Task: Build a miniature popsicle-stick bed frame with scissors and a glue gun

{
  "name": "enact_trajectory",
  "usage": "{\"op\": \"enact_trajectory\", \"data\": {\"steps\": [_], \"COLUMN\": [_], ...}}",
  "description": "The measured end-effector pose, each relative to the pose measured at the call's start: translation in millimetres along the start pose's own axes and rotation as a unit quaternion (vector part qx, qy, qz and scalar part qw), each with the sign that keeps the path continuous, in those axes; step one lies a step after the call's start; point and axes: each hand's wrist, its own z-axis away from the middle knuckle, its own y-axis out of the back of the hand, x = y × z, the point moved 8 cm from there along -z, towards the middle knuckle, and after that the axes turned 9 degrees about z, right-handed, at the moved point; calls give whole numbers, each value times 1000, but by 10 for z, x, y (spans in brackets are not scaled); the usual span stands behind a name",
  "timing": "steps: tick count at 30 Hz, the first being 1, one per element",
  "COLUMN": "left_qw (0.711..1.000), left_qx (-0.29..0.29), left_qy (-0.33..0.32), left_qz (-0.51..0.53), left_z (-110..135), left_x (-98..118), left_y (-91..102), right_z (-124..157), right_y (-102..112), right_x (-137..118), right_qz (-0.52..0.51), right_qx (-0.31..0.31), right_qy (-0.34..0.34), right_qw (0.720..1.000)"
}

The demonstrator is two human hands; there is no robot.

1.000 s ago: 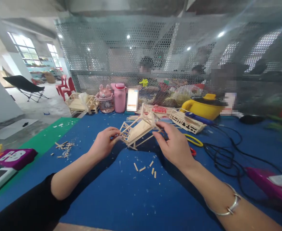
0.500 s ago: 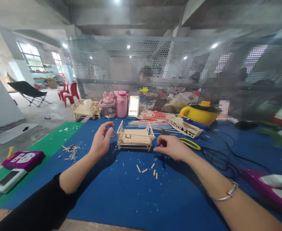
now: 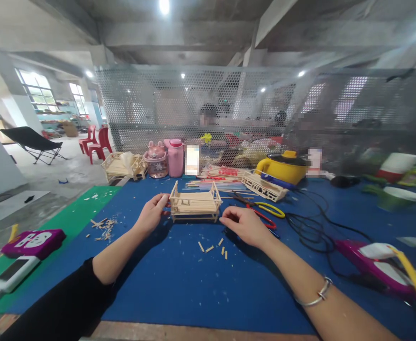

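Observation:
A small bench-like frame of pale wooden sticks (image 3: 195,202) stands upright on the blue table mat (image 3: 172,284). It has a slatted deck, end posts and a front rail. My left hand (image 3: 150,217) is closed at its left end, thumb and fingers against the end posts. At the lower right corner, my right hand (image 3: 245,225) has its fingers curled and thumb and fingertips drawn together; anything between them is too small to tell. Several short stick pieces (image 3: 210,249) lie in front of the frame.
Pliers with yellow and red handles (image 3: 270,208) lie beyond my right hand, near black cables (image 3: 307,227). A second stick frame (image 3: 263,185), loose sticks (image 3: 222,175), a yellow pot (image 3: 286,168) and a pink flask (image 3: 176,158) stand behind. Stick scraps (image 3: 104,227) lie left.
My left hand has moved right and closed on the frame's left end. My right hand has stayed near the right corner, its fingertips closer to the frame. The view has shifted slightly.

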Motion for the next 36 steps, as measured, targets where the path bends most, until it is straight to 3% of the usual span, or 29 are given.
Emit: {"op": "enact_trajectory", "data": {"steps": [7, 11, 15, 21, 28, 32, 36], "left_qw": [989, 974, 956, 934, 929, 938, 948], "left_qx": [53, 65, 43, -69, -148, -155, -91], "left_qy": [101, 160, 212, 201, 211, 190, 176], "left_qz": [97, 146, 199, 287, 264, 247, 248], "left_z": [19, 89, 194, 346, 544, 563, 462], "left_x": [-195, -285, -303, -80, -45, -32, -16], "left_y": [-10, -79, -232, -554, -739, -761, -624], "right_z": [-7, -86, -174, -237, -261, -250, -192], "right_y": [103, 54, 4, -23, -33, 68, 166], "right_x": [89, 192, 461, 656, 744, 716, 569], "right_qz": [-99, -129, -219, -250, -266, -262, -243], "right_qx": [119, 131, 129, 116, 128, 163, 187], "right_qy": [-15, -30, -88, -126, -135, -122, -107], "right_qw": [988, 983, 963, 953, 946, 943, 946]}}
